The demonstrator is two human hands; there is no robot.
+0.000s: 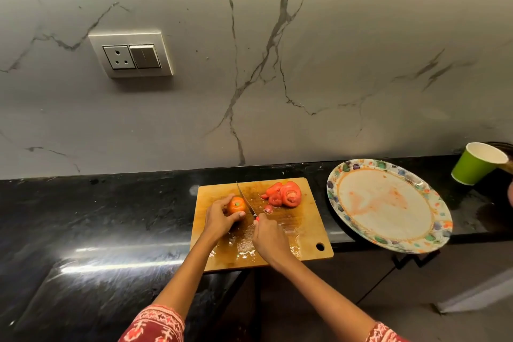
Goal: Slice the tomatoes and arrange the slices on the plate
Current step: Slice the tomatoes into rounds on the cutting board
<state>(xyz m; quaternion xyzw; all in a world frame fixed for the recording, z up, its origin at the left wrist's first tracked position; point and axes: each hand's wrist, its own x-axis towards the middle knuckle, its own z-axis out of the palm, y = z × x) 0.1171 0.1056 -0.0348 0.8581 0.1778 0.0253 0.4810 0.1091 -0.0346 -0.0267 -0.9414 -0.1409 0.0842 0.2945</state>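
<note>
A wooden cutting board (305,233) lies on the black counter. My left hand (219,218) grips a whole orange-red tomato (236,204), stem scar facing up. My right hand (268,239) holds the handle of a knife (245,200) whose blade stands against the tomato's right side, tip pointing away. A pile of red tomato slices (286,194) sits at the board's far right, with a small end piece (268,209) beside it. The round plate with a colourful rim (347,172) lies to the right, holding only juice smears.
A green paper cup (472,166) stands tilted at the far right behind the plate. Juice wets the board's near part. The plate overhangs the counter's front edge (344,239). A wall socket (130,55) sits on the marble wall.
</note>
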